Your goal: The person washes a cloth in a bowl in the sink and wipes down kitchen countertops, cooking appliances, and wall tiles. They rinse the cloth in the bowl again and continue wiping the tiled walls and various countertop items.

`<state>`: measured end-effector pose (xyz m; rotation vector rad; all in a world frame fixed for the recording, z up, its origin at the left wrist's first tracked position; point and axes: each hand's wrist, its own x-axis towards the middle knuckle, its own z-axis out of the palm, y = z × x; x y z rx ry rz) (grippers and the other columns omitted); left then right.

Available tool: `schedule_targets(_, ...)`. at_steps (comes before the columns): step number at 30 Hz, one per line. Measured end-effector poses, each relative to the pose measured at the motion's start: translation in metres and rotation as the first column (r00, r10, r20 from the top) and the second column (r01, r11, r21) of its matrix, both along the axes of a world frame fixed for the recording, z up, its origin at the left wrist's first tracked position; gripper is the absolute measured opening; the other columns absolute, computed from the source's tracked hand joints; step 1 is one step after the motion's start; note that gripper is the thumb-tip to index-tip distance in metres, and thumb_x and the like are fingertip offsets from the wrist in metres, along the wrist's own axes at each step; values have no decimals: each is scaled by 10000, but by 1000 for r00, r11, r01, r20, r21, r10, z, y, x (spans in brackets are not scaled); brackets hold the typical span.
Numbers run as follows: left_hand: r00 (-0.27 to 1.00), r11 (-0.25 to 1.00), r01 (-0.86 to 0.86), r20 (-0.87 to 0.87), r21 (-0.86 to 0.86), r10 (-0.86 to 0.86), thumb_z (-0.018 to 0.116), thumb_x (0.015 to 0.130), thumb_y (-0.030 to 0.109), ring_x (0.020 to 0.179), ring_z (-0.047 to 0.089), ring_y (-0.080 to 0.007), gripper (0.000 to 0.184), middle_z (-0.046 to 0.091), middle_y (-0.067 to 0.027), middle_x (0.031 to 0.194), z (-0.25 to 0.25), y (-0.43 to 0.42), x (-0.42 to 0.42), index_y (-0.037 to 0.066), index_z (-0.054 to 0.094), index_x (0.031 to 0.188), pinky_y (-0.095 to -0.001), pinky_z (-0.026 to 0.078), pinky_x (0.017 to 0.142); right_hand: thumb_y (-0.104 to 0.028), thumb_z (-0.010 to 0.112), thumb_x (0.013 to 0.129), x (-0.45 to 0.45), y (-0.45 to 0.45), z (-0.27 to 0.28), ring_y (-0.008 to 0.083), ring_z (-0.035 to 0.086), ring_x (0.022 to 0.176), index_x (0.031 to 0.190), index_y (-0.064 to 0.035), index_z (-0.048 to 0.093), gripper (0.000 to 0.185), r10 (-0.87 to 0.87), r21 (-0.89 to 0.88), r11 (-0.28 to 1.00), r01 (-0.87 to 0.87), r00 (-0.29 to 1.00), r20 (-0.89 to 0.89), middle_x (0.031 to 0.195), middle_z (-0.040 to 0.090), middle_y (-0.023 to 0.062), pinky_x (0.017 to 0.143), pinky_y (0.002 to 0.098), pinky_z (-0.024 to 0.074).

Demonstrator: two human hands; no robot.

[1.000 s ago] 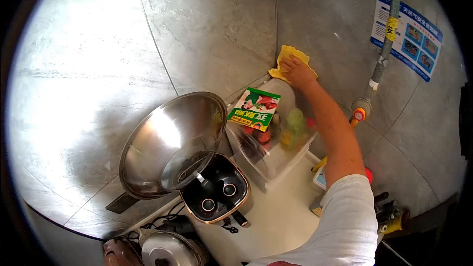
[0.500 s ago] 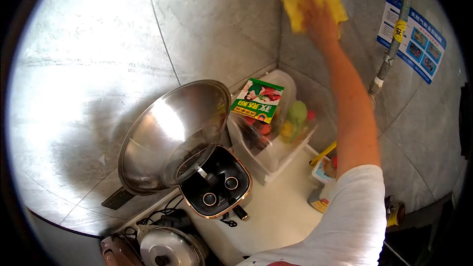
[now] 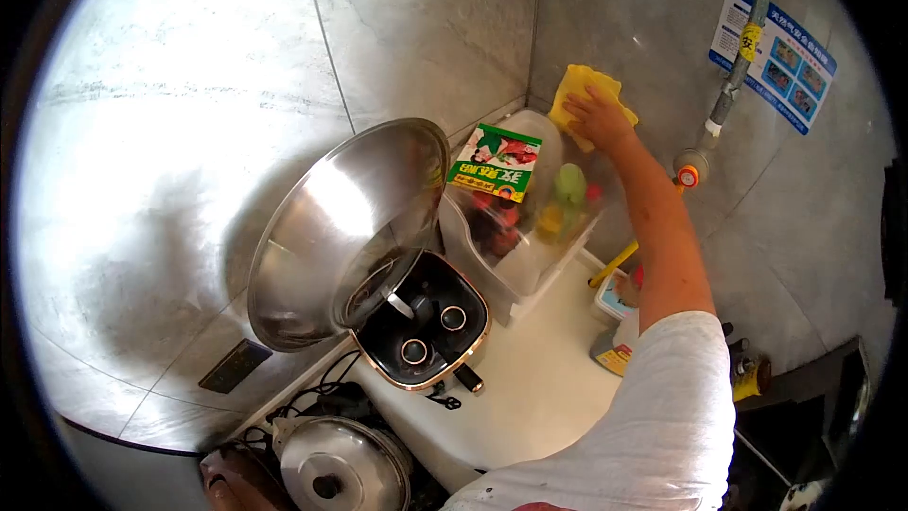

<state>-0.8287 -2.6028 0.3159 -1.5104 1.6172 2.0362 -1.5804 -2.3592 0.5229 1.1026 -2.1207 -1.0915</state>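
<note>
My right hand [image 3: 600, 119] presses a yellow cloth [image 3: 579, 93] to the grey tiled wall, low down near the corner. Its fingers lie spread over the cloth, keeping hold of it. Just below and left of the hand stands a clear plastic bin [image 3: 501, 260] with red, green and yellow things inside. A green and white food packet [image 3: 496, 163] rests on top of that bin. My left hand is out of view.
A large steel wok [image 3: 326, 237] leans over a black air fryer [image 3: 416, 326] on the white counter [image 3: 530, 374]. A lidded pot [image 3: 336, 478] stands at lower left. A gas pipe [image 3: 740, 76] runs down the right wall beside a blue and white notice [image 3: 799, 61].
My right hand has moved down the wall with the yellow cloth, from high up to just above the plastic bin. The camera view has shifted slightly.
</note>
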Motion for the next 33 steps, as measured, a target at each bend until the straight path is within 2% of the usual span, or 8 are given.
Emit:
schedule_targets(8, 1000, 999, 5, -6, 33, -5, 533, 941, 210, 899, 600, -201, 353, 626, -116, 1091, -3, -4, 39, 53, 520, 1257, -370, 485, 849, -255, 538, 869, 31, 6, -8, 166, 323, 1352, 1181, -219, 609, 323, -245, -319, 931, 174, 950, -196, 1409, 435, -23, 1139, 487, 150)
schedule_targets(10, 1000, 999, 6, -2, 42, -6, 536, 940, 206, 892, 603, -200, 350, 628, -115, 1086, -1, -4, 47, 53, 522, 1254, -368, 487, 845, -251, 529, 865, 53, -1, 8, 227, 361, 1332, 1249, -155, 559, 397, -217, -685, 673, 280, 960, 179, 1400, 442, 38, 1120, 504, 197)
schedule_targets(13, 1000, 999, 14, 17, 50, -15, 540, 939, 201, 882, 606, -198, 345, 632, -113, 1079, 6, -2, 64, 53, 527, 1250, -366, 491, 840, -296, 472, 886, 68, -12, -13, 281, 367, 1325, 1325, -131, 487, 469, -109, -419, 628, 656, 607, 787, 1373, 465, 85, 1084, 543, 242)
schedule_targets(16, 999, 997, 30, 33, 68, -32, 544, 938, 196, 872, 610, -195, 340, 636, -111, 1072, 25, 4, 87, 52, 531, 1246, -363, 494, 834, -338, 402, 923, 67, -17, -74, 290, 373, 1325, 1362, -171, 456, 473, 90, -808, 468, 358, 890, 447, 1405, 445, 89, 1057, 550, 275)
schedule_targets(21, 921, 947, 309, -279, 91, -273, 551, 936, 188, 856, 616, -191, 333, 643, -108, 1061, 135, 3, 83, 52, 538, 1239, -358, 500, 825, -339, 375, 925, 31, -35, -42, 319, 472, 1241, 1301, -155, 515, 441, 23, -641, 411, 648, 696, 718, 1346, 503, 124, 994, 528, 356)
schedule_targets(23, 907, 845, 281, -160, -456, -388, 643, 799, 55, 766, 582, -125, 116, 632, -54, 843, 227, 27, -32, 13, 633, 907, -269, 472, 698, -337, 378, 921, 26, -43, -46, 312, 494, 1214, 1264, -146, 538, 424, 36, -687, 394, 611, 737, 675, 1307, 531, 130, 976, 529, 371)
schedule_targets(25, 613, 329, 409, -11, -851, -790, 619, 807, 62, 698, 557, -149, 109, 605, -47, 765, 262, 32, -117, 31, 636, 910, -284, 433, 647, -336, 381, 917, 22, -42, -56, 305, 517, 1186, 1227, -138, 560, 410, 40, -726, 377, 575, 773, 633, 1268, 558, 135, 957, 530, 385)
schedule_targets(33, 317, -173, -85, 138, -981, -938, 641, 804, 152, 1088, 534, -354, 410, 566, -181, 1174, 238, 79, -393, -31, 556, 1162, -426, 434, 942, -262, 467, 897, 149, -22, -63, 340, 485, 1196, 1171, -63, 592, 361, 276, -881, 362, 305, 868, 414, 1236, 566, 132, 976, 521, 369)
